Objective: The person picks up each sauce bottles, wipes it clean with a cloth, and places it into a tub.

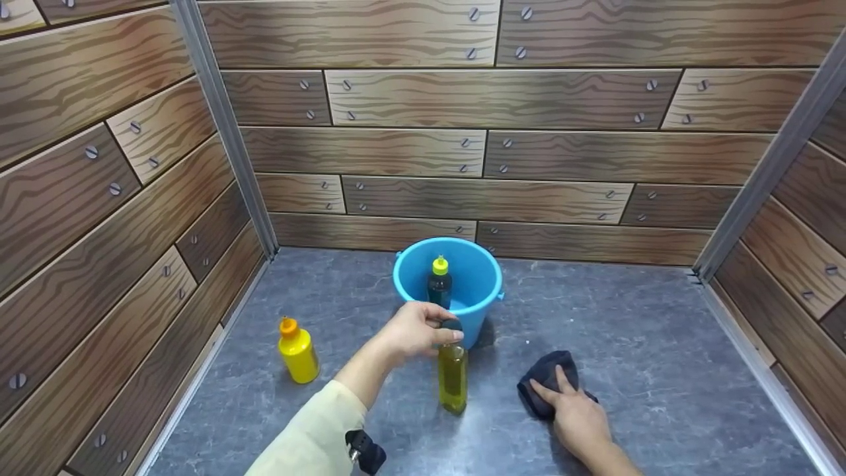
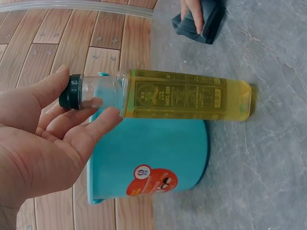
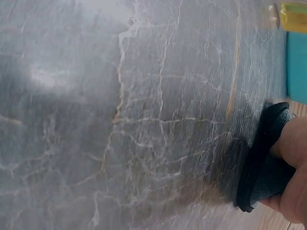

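My left hand [image 1: 416, 328] pinches a clear bottle of yellow-green oil [image 1: 453, 380] at its dark cap and neck, thumb on one side and fingers on the other. In the left wrist view the oil bottle [image 2: 177, 96] shows a printed label, with its base close to the grey surface. My right hand [image 1: 578, 420] grips a bunched dark cloth [image 1: 543, 380] lying on the surface to the right. The cloth [image 3: 261, 167] shows between thumb and fingers in the right wrist view. Just behind the oil bottle stands a blue bucket [image 1: 479, 320].
Inside the bucket is a dark bottle [image 1: 439, 284] with a yellow cap. A yellow bottle [image 1: 301, 357] with an orange cap stands at the left. Wood-patterned walls [image 1: 410, 152] enclose the grey surface [image 1: 628, 317] at the back and both sides.
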